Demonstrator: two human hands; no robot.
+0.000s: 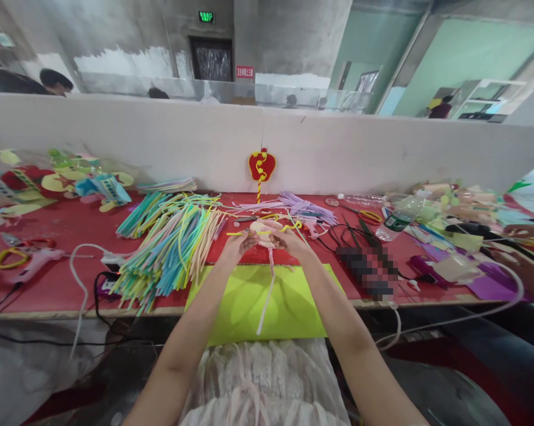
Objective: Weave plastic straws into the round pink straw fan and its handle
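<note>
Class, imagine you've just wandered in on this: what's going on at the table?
A person's left hand and right hand hold a pink piece, its twisted tail hanging over a lime sheet. A yellow strand runs across it. Many coloured strands lie to the left; a red-and-yellow ornament is upright beyond the hands.

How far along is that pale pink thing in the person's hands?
Partway, I'd judge. Already done: the pale pink piece has a body and a twisted stem. In hand: the left hand and right hand hold it, with a yellow strip across, its ends sticking out. Perhaps left: securing that strip and tidying the pale tail; the red piece standing behind has attached yellow trim.
</note>
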